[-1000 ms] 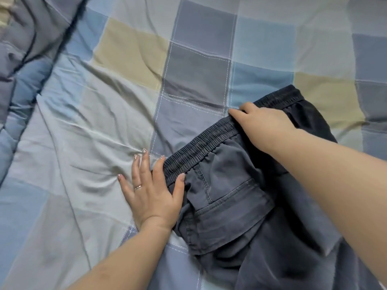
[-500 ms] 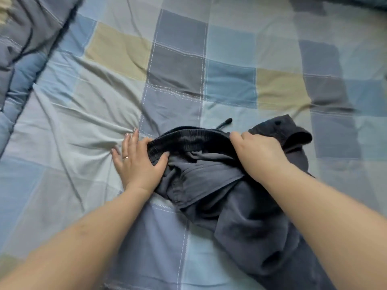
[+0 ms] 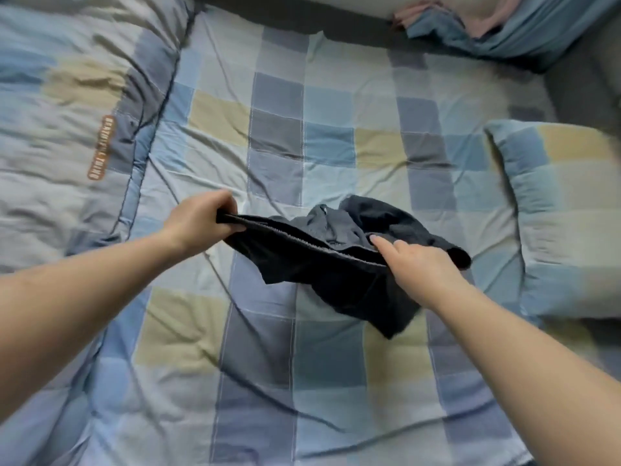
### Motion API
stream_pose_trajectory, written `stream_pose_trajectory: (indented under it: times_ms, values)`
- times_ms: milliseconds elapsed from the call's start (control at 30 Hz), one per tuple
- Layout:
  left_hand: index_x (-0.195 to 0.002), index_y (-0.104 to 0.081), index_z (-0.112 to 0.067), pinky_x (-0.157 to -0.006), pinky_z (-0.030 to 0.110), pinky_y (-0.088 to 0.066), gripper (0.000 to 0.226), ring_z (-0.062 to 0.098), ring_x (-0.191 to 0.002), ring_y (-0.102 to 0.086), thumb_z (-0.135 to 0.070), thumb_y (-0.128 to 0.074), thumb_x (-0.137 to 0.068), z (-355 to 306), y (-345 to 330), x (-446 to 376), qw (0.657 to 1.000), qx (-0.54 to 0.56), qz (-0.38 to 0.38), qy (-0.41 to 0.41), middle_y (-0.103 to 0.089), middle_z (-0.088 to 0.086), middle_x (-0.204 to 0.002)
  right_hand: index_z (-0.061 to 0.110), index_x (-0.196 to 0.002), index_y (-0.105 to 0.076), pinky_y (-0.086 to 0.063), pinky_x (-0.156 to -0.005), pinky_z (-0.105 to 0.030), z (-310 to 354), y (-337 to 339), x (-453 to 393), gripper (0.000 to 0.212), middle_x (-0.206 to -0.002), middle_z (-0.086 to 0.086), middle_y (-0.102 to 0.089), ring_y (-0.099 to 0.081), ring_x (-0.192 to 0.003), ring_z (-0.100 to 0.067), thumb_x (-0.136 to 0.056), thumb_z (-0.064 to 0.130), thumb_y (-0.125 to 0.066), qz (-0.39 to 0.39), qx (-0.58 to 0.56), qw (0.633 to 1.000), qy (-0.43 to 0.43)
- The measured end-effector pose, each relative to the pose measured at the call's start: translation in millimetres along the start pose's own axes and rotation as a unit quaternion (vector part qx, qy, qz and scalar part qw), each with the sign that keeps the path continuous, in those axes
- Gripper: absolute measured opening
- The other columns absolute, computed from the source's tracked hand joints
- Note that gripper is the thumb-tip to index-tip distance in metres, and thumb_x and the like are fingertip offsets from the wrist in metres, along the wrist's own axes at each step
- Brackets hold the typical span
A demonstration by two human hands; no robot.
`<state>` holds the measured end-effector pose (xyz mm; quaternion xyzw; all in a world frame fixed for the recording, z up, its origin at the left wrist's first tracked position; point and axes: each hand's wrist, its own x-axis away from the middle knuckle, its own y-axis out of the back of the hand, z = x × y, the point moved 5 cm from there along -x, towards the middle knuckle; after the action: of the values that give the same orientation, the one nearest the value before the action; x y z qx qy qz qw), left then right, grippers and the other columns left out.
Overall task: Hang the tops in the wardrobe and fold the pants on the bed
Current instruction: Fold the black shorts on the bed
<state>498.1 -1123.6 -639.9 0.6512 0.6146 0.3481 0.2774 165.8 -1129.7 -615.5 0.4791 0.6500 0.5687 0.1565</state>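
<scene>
- We have lifted the pants (image 3: 336, 264) off the bed (image 3: 302, 381); half a second ago they lay bunched on it under both hands.
- Our left hand (image 3: 198, 220), at 9 o'clock of the pants, is curled tight round the waistband end.
- Our right hand (image 3: 416, 264), at 3 o'clock, pinches the waistband, forefinger extended.
- The legs hang crumpled, so we judge folding has restarted: 1 shake-out, then lay flat.
- A pillow (image 3: 554, 213) lies at 3 o'clock.

Pants (image 3: 339, 264) sit mid-bed (image 3: 275, 364); duvet (image 3: 67, 129) at nine o'clock, pillow (image 3: 564, 213) at three, clothes (image 3: 497, 31) at one.
</scene>
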Motion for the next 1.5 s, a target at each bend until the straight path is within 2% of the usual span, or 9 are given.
stream_pose_trajectory:
  times_ms: [233, 367, 667, 833, 933, 1033, 1167, 1333, 1500]
  values:
    - [-0.077, -0.047, -0.024, -0.062, 0.033, -0.037, 0.03, 0.026, -0.073, -0.053, -0.023, -0.077, -0.077, -100, 160, 67, 0.992, -0.065, 0.015, -0.104, -0.053, -0.002, -0.074, 0.021, -0.115, -0.043, -0.046, -0.056, -0.033, -24, 156, 106, 0.028, -0.097, -0.001, -0.063, -0.063, -0.084, -0.027, -0.089, 0.01, -0.046, -0.006, -0.069, 0.995, -0.07]
    - [-0.08, -0.052, -0.017, -0.057, 0.031, -0.036, 0.028, 0.028, -0.069, -0.054, -0.02, -0.079, -0.073, -138, 244, 104, 0.98, -0.099, -0.028, -0.17, -0.055, 0.0, -0.073, 0.015, -0.104, -0.043, -0.029, -0.049, -0.031, -8, 224, 159, 0.018, -0.087, -0.008, -0.061, -0.055, -0.073, -0.031, -0.087, 0.009, -0.046, 0.003, -0.068, 0.994, -0.087]
    - [-0.085, -0.056, -0.016, -0.062, 0.035, -0.041, 0.026, 0.022, -0.068, -0.047, -0.025, -0.078, -0.075, -178, 414, 201, 0.957, -0.195, -0.087, -0.196, -0.05, -0.002, -0.073, 0.019, -0.085, -0.031, -0.025, -0.048, -0.03, 23, 349, 277, 0.017, -0.07, 0.003, -0.043, -0.044, -0.063, -0.028, -0.086, 0.012, -0.047, -0.127, -0.098, 0.971, -0.177]
    - [-0.097, -0.067, -0.014, -0.071, 0.032, -0.043, 0.026, 0.021, -0.077, -0.057, -0.014, -0.079, -0.074, -192, 460, 237, 0.958, -0.168, -0.1, -0.21, -0.065, 0.0, -0.085, 0.019, -0.087, -0.033, -0.028, -0.051, -0.031, 35, 395, 305, 0.015, -0.081, 0.001, -0.044, -0.049, -0.073, -0.026, -0.087, 0.007, -0.043, -0.186, -0.087, 0.962, -0.178]
    - [-0.094, -0.068, -0.022, -0.071, 0.029, -0.049, 0.023, 0.018, -0.073, -0.064, -0.004, -0.071, -0.08, -200, 472, 245, 0.965, -0.142, -0.07, -0.207, -0.07, -0.004, -0.088, 0.015, -0.094, -0.04, -0.039, -0.057, -0.035, 32, 410, 312, 0.014, -0.091, -0.003, -0.051, -0.05, -0.079, -0.025, -0.085, 0.007, -0.046, -0.14, -0.128, 0.965, -0.181]
    - [-0.084, -0.066, -0.024, -0.044, 0.018, -0.045, 0.022, 0.002, -0.048, -0.058, -0.001, -0.068, -0.081, -203, 468, 248, 0.979, -0.122, 0.0, -0.163, -0.062, -0.018, -0.072, 0.014, -0.092, -0.04, -0.045, -0.062, -0.038, 24, 417, 315, 0.014, -0.09, -0.004, -0.051, -0.052, -0.08, -0.026, -0.084, 0.005, -0.047, -0.115, -0.133, 0.969, -0.176]
    - [-0.075, -0.064, -0.023, -0.039, 0.015, -0.04, 0.017, 0.005, -0.044, -0.053, -0.01, -0.073, -0.08, -196, 448, 239, 0.985, -0.132, -0.001, -0.107, -0.06, -0.002, -0.067, 0.015, -0.097, -0.043, -0.043, -0.062, -0.038, 2, 410, 306, 0.015, -0.088, -0.002, -0.051, -0.051, -0.079, -0.025, -0.085, 0.009, -0.048, -0.1, -0.14, 0.972, -0.162]
    - [-0.077, -0.061, -0.015, -0.049, 0.027, -0.052, 0.017, 0.025, -0.067, -0.064, 0.001, -0.064, -0.082, -191, 399, 214, 0.999, -0.039, -0.015, -0.013, -0.06, 0.009, -0.079, 0.016, -0.101, -0.046, -0.04, -0.07, -0.036, -35, 378, 275, 0.016, -0.093, -0.001, -0.057, -0.056, -0.087, -0.026, -0.086, 0.01, -0.045, -0.1, -0.129, 0.977, -0.135]
    - [-0.082, -0.064, -0.017, -0.067, 0.033, -0.039, 0.017, 0.03, -0.088, -0.058, -0.001, -0.063, -0.078, -191, 326, 156, 0.99, -0.087, -0.108, 0.002, -0.065, 0.008, -0.086, 0.019, -0.104, -0.048, -0.032, -0.067, -0.033, -89, 324, 206, 0.018, -0.092, 0.001, -0.062, -0.06, -0.087, -0.024, -0.087, 0.012, -0.044, -0.079, -0.077, 0.987, -0.115]
